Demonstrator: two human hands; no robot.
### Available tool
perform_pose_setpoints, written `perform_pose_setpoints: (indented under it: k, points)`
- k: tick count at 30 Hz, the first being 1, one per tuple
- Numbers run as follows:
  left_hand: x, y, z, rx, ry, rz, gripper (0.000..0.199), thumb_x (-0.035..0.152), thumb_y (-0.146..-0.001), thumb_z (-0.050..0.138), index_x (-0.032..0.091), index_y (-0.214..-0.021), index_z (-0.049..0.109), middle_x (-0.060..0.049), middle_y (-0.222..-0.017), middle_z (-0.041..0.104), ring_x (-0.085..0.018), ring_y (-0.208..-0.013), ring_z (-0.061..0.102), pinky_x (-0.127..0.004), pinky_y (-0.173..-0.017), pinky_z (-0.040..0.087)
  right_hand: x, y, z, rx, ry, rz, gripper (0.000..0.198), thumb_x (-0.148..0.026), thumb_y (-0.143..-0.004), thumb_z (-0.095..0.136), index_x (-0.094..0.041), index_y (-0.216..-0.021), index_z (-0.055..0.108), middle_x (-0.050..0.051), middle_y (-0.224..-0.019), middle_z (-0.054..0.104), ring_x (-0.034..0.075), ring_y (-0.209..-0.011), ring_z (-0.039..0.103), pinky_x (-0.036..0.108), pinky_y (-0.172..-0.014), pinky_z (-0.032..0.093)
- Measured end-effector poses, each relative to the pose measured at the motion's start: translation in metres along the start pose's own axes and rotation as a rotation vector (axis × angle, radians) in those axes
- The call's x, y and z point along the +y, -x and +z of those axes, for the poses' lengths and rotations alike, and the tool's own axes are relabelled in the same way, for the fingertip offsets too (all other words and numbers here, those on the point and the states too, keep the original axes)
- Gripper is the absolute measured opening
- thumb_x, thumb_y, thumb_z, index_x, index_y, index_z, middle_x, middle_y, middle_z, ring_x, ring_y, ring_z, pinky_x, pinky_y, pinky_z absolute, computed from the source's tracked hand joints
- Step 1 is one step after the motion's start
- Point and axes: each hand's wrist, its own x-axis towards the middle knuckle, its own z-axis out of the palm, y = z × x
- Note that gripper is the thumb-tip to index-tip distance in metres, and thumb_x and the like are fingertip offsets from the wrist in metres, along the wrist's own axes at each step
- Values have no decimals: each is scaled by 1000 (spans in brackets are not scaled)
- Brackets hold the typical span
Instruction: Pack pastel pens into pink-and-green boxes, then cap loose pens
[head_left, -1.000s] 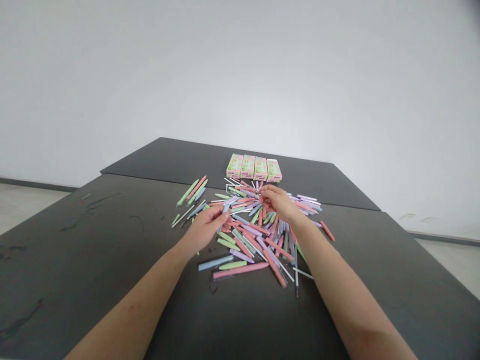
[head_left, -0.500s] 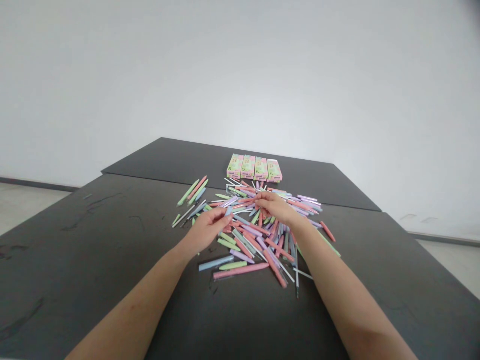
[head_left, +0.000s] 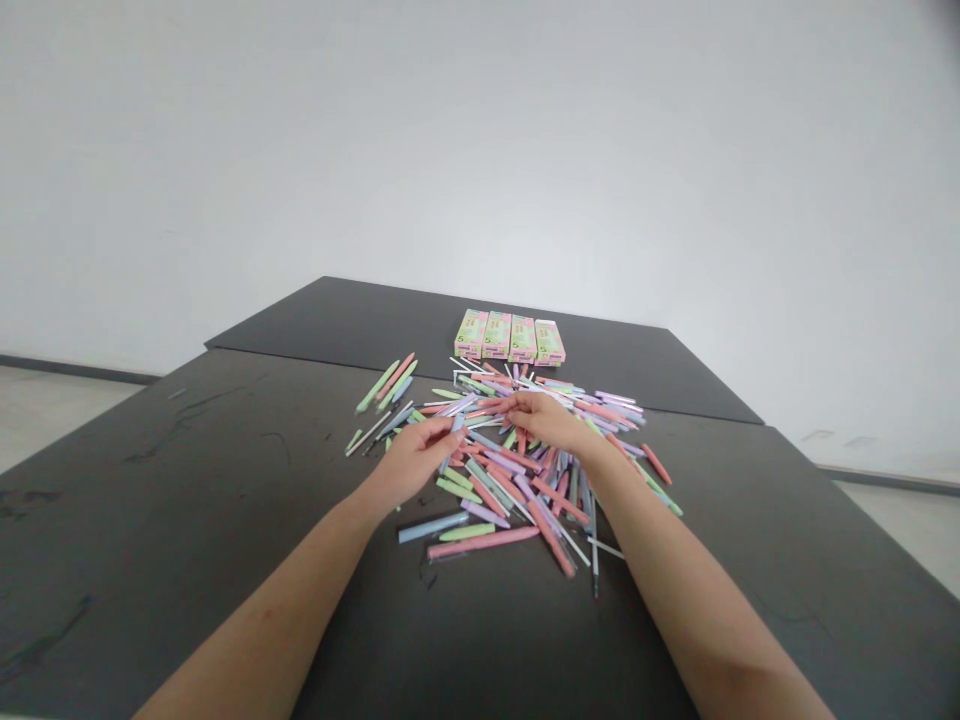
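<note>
My left hand (head_left: 416, 455) is closed at the left side of the pile, thumb and fingers pinching a light blue pen part (head_left: 457, 425). To its right, my right hand (head_left: 541, 418) reaches over the far middle of the pile with its fingers drawn together. Pink pen parts lie right at those fingertips; whether one is gripped is hard to make out. Under and around both hands spreads a loose heap of pink, green, purple and blue pen parts (head_left: 510, 460), with thin white refills (head_left: 577, 545) mixed in.
Several green and pink boxes (head_left: 497, 335) stand in a row behind the pile. A small group of green, pink and blue pen parts (head_left: 388, 385) lies apart at the left. The black table (head_left: 225, 480) has a seam near the boxes, with a white wall (head_left: 480, 150) behind.
My right hand has shifted slightly left and towards me over the pile. My left hand stays in place with the blue pen part.
</note>
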Motion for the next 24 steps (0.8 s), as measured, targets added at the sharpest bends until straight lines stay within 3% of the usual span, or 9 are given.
perform_pose_setpoints:
  k: [5,11,17,21,24]
  points:
    - [2,0,0,10,-11,8,31,46,-80,62,16,-76,64,-1,-74,64,-17,-68,57,-27,-65,44,1,0,-2,21,39,8,9,-21,-82,56,-18,-84,64,1,-71,67,8,-47,52,20,-43,40]
    - [0,0,-1,15,-30,8,31,45,-82,61,15,-76,65,-1,-72,64,-16,-66,56,-25,-63,43,-2,0,-3,60,33,32,17,-13,-76,48,-17,-84,63,0,-70,65,9,-45,52,20,-43,39]
    - [-3,-1,-2,37,-22,26,32,46,-82,60,15,-75,67,0,-68,61,-16,-64,55,-25,-61,43,-3,-2,-7,164,57,28,19,-16,-74,44,-17,-76,63,-5,-49,48,10,-41,46,22,-44,35]
    - [3,0,-1,106,41,-9,33,49,-78,63,16,-76,69,-1,-73,64,-16,-64,57,-25,-58,46,-2,0,-10,174,90,-11,22,-19,-73,49,-17,-80,70,-4,-52,52,10,-44,42,23,-48,33]
    - [6,1,0,136,91,-31,33,49,-75,66,18,-82,72,-2,-76,66,-16,-62,58,-26,-55,47,-3,3,-9,141,244,-35,27,-19,-73,52,-18,-87,75,-3,-54,56,11,-45,42,24,-50,32]
